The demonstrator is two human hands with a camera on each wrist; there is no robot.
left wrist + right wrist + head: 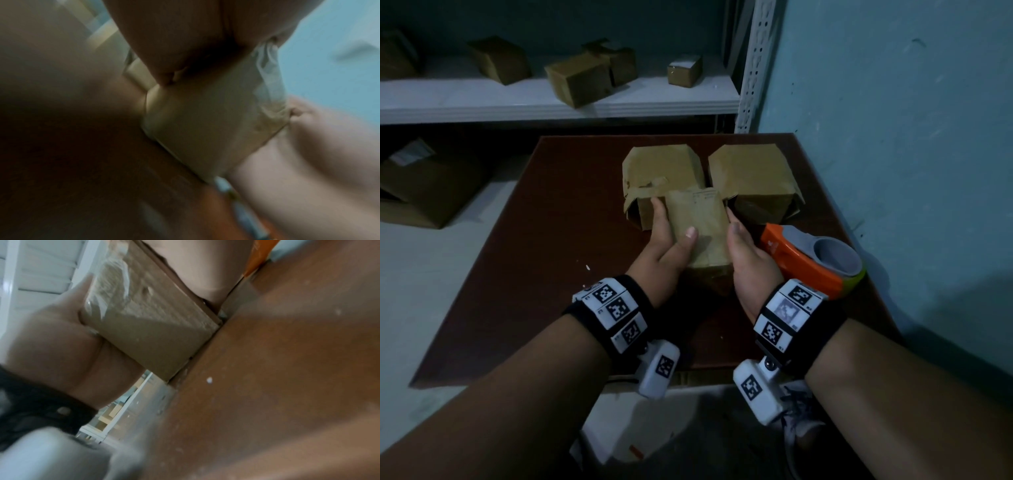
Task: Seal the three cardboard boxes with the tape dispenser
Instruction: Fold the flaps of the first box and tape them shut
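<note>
Near box (697, 229), mid-table (524, 274), gripped between left hand (671, 240) and right hand (748, 253); possibly lifted slightly. Two boxes (662, 171) (751, 174) toward far edge; tape dispenser (811, 260) near right edge.

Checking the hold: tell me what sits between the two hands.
Head view: one small cardboard box sits between left hand and right hand, held by both.

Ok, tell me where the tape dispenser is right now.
In the head view the orange tape dispenser lies on the brown table, just right of the right hand, in front of the right-hand cardboard box.
</note>
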